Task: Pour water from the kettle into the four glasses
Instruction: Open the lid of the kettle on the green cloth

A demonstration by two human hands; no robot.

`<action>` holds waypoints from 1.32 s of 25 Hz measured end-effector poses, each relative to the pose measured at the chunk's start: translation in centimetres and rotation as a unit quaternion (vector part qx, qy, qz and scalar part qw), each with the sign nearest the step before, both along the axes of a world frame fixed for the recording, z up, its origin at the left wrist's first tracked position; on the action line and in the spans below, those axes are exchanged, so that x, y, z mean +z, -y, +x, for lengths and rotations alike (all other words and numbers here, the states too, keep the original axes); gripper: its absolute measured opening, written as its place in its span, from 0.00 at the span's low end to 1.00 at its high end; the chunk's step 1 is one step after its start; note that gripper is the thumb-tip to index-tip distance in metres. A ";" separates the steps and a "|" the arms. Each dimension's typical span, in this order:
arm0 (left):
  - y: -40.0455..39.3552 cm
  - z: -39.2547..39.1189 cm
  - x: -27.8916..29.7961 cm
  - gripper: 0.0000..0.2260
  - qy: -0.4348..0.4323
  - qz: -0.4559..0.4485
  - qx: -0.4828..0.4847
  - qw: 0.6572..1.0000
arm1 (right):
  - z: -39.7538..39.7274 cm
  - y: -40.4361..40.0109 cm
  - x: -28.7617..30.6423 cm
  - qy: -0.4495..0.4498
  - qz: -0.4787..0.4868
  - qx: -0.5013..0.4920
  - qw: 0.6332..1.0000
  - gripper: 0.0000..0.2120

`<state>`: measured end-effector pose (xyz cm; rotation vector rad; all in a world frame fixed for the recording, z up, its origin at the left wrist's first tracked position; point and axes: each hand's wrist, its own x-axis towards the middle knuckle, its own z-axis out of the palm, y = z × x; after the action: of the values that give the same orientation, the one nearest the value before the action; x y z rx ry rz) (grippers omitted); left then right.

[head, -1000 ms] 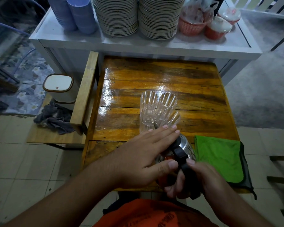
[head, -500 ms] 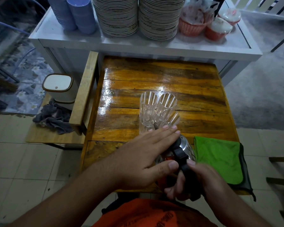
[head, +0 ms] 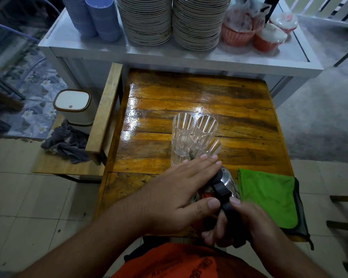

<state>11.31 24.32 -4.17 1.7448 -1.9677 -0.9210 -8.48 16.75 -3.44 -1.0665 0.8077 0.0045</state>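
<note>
A cluster of clear ribbed glasses point(head: 195, 137) stands close together in the middle of the wooden table point(head: 189, 91). Just in front of them is a steel kettle point(head: 229, 181) with a black handle, tilted with its thin spout over the nearest glass. My right hand point(head: 239, 221) grips the black handle. My left hand point(head: 181, 189) lies flat on the kettle's lid, fingers stretched toward the glasses, and hides most of the kettle's body. I cannot tell whether water is flowing or how full the glasses are.
A green cloth point(head: 269, 197) lies at the table's right front corner. Behind the table a white counter point(head: 88, 49) holds plate stacks point(head: 197, 21), blue bowls point(head: 100, 17) and red baskets point(head: 237, 31). A wooden bench point(head: 105, 109), white bin point(head: 72, 105) and grey rag point(head: 66, 143) are left.
</note>
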 end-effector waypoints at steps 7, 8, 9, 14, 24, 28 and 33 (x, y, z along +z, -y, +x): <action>-0.1 -0.3 0.1 0.33 -0.009 -0.004 0.006 1.000 | -0.3 0.0 -0.4 0.023 0.002 -0.005 1.000 0.28; -0.1 -0.3 0.1 0.33 -0.009 -0.003 0.006 1.000 | -0.4 0.0 -0.5 0.028 0.002 -0.009 1.000 0.28; -0.2 -0.4 0.2 0.33 -0.006 -0.003 0.004 1.000 | -0.5 0.0 -0.8 0.033 0.000 -0.008 0.999 0.28; -0.3 -0.9 0.1 0.34 0.014 -0.018 -0.001 1.000 | -0.8 -0.1 -2.6 0.031 -0.014 -0.003 0.999 0.35; -0.4 -1.7 0.3 0.35 0.023 -0.051 0.011 0.998 | -0.8 -0.1 -3.3 0.082 -0.041 -0.028 0.995 0.28; -0.2 -1.6 0.7 0.35 0.028 -0.067 0.022 0.997 | -0.4 0.2 -2.8 0.080 -0.062 -0.020 0.995 0.30; 0.5 -1.1 1.9 0.35 0.020 -0.088 0.033 0.995 | 0.4 0.7 -1.7 0.074 -0.075 -0.028 0.994 0.35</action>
<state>10.17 23.85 -2.22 1.7282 -1.9397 -0.6752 -8.11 16.07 -5.11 -1.1705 0.7116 -0.1831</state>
